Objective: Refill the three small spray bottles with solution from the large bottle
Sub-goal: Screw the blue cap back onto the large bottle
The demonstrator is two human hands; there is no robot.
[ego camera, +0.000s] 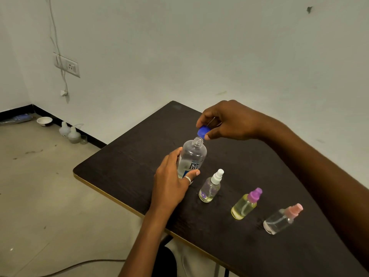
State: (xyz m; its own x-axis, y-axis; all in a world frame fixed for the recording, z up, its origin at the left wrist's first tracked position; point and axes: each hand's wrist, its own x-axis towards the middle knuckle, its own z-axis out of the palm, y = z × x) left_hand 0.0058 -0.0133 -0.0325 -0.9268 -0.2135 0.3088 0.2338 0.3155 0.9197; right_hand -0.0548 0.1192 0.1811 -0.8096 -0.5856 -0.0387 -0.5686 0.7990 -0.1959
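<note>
Head view looks down on my two hands over the dark counter [123,168]. My left hand [171,182] is wrapped around the lower body of the large bottle [192,158], thumb across the label in front and the other fingers curled behind it, keeping it upright on the counter. Just above and a little beyond those fingers, my right hand [229,120] pinches the blue cap [203,131] between thumb and forefinger; the cap is clear of the neck, tilted, just beside the open threaded mouth. So the large bottle is uncapped and, as I judge it, ready to pour, with clear solution showing inside it. The three small spray bottles stand in a row to the right of my left fingers, running toward me: the white-topped spray bottle [210,186] just beside my left thumb, the purple-topped spray bottle [246,203] further along, and the pink-topped spray bottle [282,218] furthest, below my right forearm. All three have their spray heads on. The white-topped one holds only a little yellowish liquid at the bottom, the purple-topped one has yellowish liquid partway up, and the pink-topped one has a little clear liquid. I judge that none has been refilled yet, so nearly everything remains: put the cap down, take off each spray head, pour into each, and close everything again.
</note>
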